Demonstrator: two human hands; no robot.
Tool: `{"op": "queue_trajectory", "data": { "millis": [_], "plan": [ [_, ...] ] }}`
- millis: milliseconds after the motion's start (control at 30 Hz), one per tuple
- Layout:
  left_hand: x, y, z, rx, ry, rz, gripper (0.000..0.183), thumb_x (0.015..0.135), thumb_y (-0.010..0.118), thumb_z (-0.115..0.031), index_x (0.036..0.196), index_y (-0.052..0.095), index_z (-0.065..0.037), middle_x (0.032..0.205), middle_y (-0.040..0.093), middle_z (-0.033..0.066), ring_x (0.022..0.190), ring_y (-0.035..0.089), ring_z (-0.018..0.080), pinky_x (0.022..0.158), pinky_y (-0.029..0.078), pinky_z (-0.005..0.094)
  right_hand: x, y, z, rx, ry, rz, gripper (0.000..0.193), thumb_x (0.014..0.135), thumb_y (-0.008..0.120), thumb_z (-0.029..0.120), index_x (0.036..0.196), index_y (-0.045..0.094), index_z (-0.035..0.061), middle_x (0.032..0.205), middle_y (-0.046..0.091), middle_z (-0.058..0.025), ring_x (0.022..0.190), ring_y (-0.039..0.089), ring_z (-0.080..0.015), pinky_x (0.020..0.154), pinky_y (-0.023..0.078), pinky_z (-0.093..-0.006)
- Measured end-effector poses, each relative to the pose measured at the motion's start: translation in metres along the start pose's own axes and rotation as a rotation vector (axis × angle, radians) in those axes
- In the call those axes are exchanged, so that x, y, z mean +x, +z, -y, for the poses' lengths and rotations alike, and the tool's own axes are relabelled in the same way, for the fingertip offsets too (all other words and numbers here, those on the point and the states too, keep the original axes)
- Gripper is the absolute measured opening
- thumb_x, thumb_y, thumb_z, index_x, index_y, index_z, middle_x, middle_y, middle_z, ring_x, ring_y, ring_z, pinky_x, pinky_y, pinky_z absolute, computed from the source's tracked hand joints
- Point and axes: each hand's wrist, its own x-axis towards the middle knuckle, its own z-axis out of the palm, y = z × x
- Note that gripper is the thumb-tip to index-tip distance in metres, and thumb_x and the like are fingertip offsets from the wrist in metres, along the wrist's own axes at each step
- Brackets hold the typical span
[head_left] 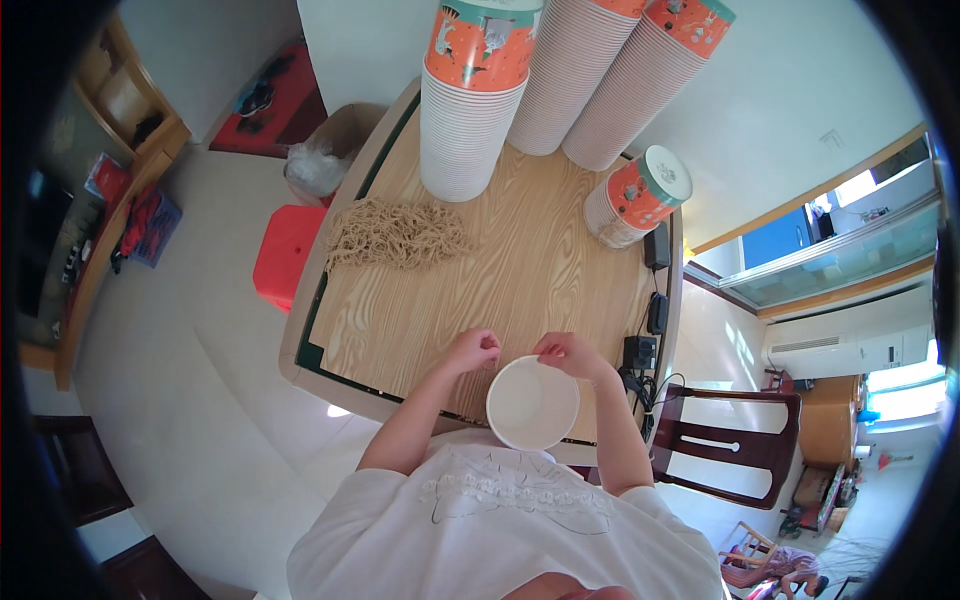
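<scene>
White paper cup (532,402) is held at the near edge of the wooden surface (500,270), mouth up toward the camera. Its rim is pinched on the far side by the right hand (566,354), whose grip is closed on it. The left hand (474,350) is curled just beside the rim, and whether it touches cannot be told. The cup should be held lightly, so it is not squashed. Its long axis runs straight up and down. Brown strings (395,234) lie farther off, to the left.
</scene>
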Motion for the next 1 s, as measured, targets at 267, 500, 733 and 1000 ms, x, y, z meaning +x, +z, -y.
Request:
{"op": "queue_trajectory", "data": {
  "millis": [267,500,733,1000],
  "plan": [
    [-0.034,-0.051,-0.031,0.085,-0.070,-0.252,0.010,0.074,0.060,-0.005,0.082,0.063,-0.001,0.072,0.064,0.0067,0.066,0.061,0.0125,0.062,0.049,0.0245,-0.019,-0.029,-0.015,-0.274,0.253,-0.330,0.015,0.070,0.063,0.014,0.081,0.058,0.0049,0.069,0.060,-0.0089,0.065,0.059,-0.0197,0.060,0.046,-0.0304],
    [-0.039,-0.043,-0.064,0.001,0.126,-0.393,0.011,0.074,0.062,-0.006,0.085,0.063,-0.001,0.074,0.064,0.0067,0.067,0.060,0.0113,0.062,0.048,0.0241,-0.031,-0.018,0.034,-0.410,0.402,-0.038,0.030,0.074,0.060,0.032,0.092,0.060,0.0065,0.079,0.063,-0.0080,0.074,0.061,-0.0196,0.066,0.048,-0.0322],
    [-0.057,-0.011,-0.133,0.057,0.348,-0.282,0.011,0.076,0.059,-0.004,0.086,0.062,-0.002,0.079,0.063,0.0068,0.071,0.059,0.0121,0.064,0.048,0.0253,-0.001,0.020,0.078,-0.017,-0.125,-0.334,0.035,0.073,0.063,0.021,0.105,0.054,0.0099,0.092,0.060,-0.0094,0.084,0.058,-0.0255,0.074,0.047,-0.0350],
    [-0.086,-0.026,-0.130,-0.254,0.158,-0.200,0.010,0.079,0.056,-0.003,0.087,0.062,-0.001,0.078,0.063,0.0060,0.074,0.059,0.0111,0.067,0.047,0.0235,0.015,0.039,0.046,-0.362,0.054,-0.262,0.033,0.069,0.062,0.012,0.101,0.052,0.0078,0.078,0.058,-0.0106,0.075,0.058,-0.0260,0.068,0.046,-0.0346]
  ]
}}
